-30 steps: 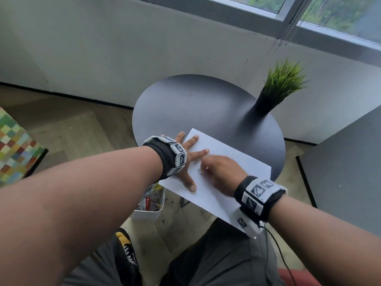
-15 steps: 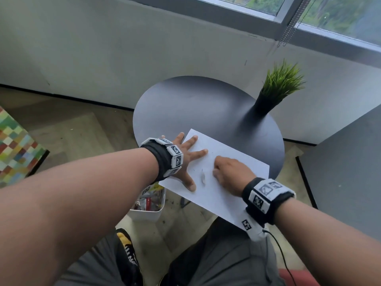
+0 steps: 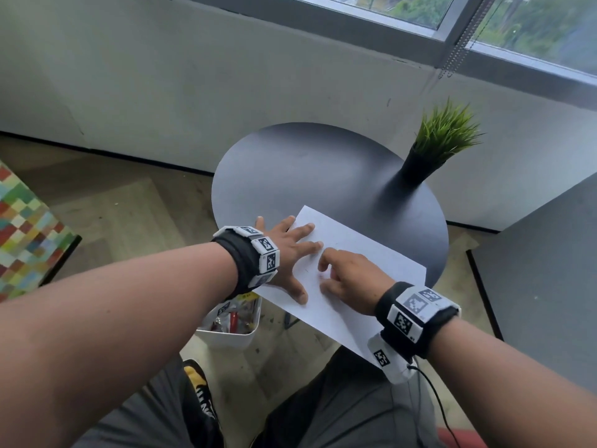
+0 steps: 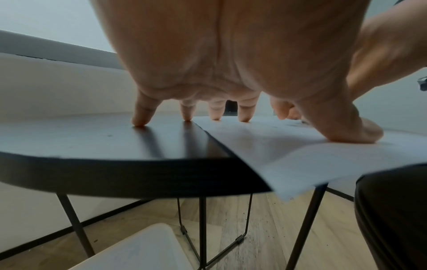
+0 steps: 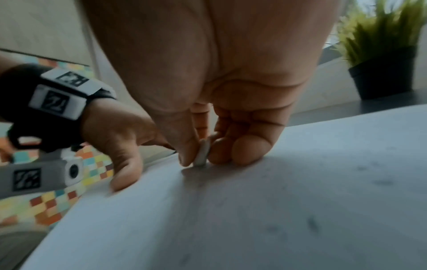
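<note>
The left hand (image 3: 289, 253) lies flat, fingers spread, pinning the paper (image 3: 371, 250) to the tabletop (image 3: 307, 169) so it cannot slide. The right hand (image 3: 352, 279) pinches a white piece (image 5: 203, 153), likely an eraser, edge-down on the paper.
</note>
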The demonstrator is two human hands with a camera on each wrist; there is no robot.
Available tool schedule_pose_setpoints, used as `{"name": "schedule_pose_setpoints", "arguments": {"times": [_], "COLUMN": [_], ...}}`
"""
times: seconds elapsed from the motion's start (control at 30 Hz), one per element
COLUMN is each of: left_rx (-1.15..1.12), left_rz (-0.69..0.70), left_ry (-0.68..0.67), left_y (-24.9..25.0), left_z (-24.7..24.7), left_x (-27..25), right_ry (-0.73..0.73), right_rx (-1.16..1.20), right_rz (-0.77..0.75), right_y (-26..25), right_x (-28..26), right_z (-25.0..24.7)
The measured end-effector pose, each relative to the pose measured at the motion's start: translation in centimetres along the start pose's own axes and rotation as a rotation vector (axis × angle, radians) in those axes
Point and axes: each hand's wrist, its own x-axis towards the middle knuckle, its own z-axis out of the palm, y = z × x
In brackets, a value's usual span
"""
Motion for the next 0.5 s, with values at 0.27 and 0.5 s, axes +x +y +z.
{"name": "schedule_pose_setpoints", "arguments": {"times": [0.27,0.5], "left_rx": [-0.084,-0.02], "left_rz": [0.046,-0.008], "left_ry": [0.139,0.042], "left_y": [0.5,0.7], "left_z": [0.0,0.0], "left_x": [-0.5,0.0], "right_ry": [0.113,0.079], "right_rx": [0.315,0.269], "right_rz": [0.262,0.203], "right_y": [4.1,2.7], "right_x": [1.0,2.2], "right_z": [-2.4,-3.0]}}
